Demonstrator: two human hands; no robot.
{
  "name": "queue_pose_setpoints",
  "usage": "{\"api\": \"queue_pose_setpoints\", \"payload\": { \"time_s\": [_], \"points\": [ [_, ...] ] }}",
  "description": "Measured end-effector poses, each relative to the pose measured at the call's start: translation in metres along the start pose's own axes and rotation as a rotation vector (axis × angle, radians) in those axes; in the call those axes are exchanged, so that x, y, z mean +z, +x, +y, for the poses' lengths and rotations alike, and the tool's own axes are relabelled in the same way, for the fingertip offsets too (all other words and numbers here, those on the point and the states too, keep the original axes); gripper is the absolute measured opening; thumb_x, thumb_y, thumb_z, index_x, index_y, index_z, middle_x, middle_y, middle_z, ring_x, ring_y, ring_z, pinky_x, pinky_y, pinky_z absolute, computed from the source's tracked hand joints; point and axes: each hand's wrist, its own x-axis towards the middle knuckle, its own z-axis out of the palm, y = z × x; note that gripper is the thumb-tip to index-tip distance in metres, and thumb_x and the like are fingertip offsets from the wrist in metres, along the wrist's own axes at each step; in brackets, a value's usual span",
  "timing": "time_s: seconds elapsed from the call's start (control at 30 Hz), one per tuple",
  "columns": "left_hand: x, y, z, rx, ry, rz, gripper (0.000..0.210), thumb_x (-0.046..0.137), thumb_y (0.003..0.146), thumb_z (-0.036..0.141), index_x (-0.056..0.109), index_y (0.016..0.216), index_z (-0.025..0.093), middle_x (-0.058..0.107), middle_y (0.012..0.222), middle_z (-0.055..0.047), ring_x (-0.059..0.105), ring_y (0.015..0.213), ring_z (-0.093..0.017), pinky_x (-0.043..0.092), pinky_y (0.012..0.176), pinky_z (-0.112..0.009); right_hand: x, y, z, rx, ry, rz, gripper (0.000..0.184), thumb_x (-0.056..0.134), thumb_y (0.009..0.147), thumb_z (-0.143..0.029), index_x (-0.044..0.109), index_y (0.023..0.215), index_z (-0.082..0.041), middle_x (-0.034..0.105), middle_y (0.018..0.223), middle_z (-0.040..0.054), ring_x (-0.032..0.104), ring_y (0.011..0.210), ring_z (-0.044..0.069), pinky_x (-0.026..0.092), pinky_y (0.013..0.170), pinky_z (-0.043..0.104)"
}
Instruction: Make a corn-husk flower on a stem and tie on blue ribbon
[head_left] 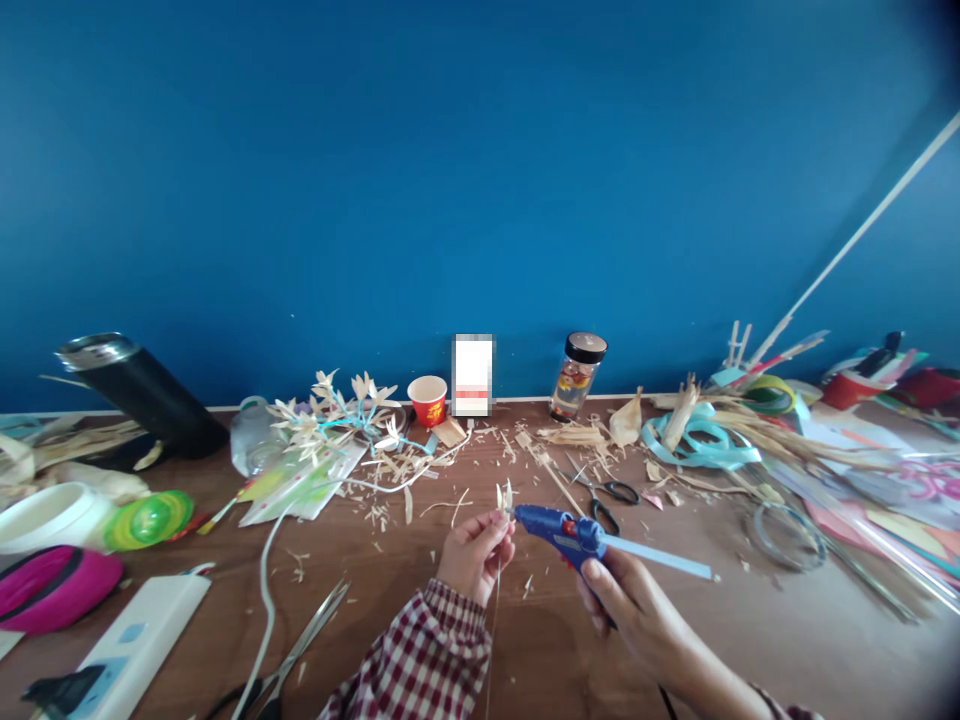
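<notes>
In the head view my left hand (478, 550) pinches a small pale flower (505, 495) made of dried husk-like petals, with a thin wire stem hanging below the fingers. My right hand (626, 592) is wrapped round the handle of a blue hot glue gun (559, 527). Its nozzle points left and meets the base of the petals at my left fingertips; whether glue is coming out cannot be seen. From the gun's back end sticks a long whitish glue stick (660, 557).
Black-handled scissors (600, 495) lie beyond the gun, another pair of scissors (300, 640) at front left. Finished pale flowers (337, 410), a red paper cup (427, 402), a lidded jar (577, 378), blue ribbon (701, 440), a black flask (142, 390) and a power strip (150, 640) surround them. Husk scraps litter the table.
</notes>
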Motion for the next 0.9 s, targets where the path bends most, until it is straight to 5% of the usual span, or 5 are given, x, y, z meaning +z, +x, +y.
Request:
{"api": "queue_pose_setpoints", "payload": {
  "time_s": [0.47,0.9],
  "points": [
    [-0.0006,0.0013,-0.0005,-0.009,0.018,0.014,0.011,0.062,0.071,0.003,0.064,0.063,0.01,0.063,0.057,-0.004,0.055,0.045,-0.004,0.049,0.047,-0.012,-0.0025,0.0007,0.0057,-0.014,-0.07,0.015,0.035,0.037,0.087,-0.048,0.044,0.072,-0.018,0.041,0.058,-0.0044,0.04,0.048,0.009,0.033,0.046,0.022],
    [-0.0006,0.0015,-0.0002,0.003,0.019,0.004,0.008,0.067,0.067,0.004,0.065,0.062,0.01,0.063,0.058,-0.004,0.055,0.046,-0.005,0.049,0.048,-0.012,-0.0026,0.0003,0.0081,-0.011,-0.089,0.022,0.034,0.038,0.087,-0.048,0.046,0.075,-0.017,0.043,0.059,-0.0038,0.042,0.049,0.009,0.034,0.046,0.021]
  ]
}}
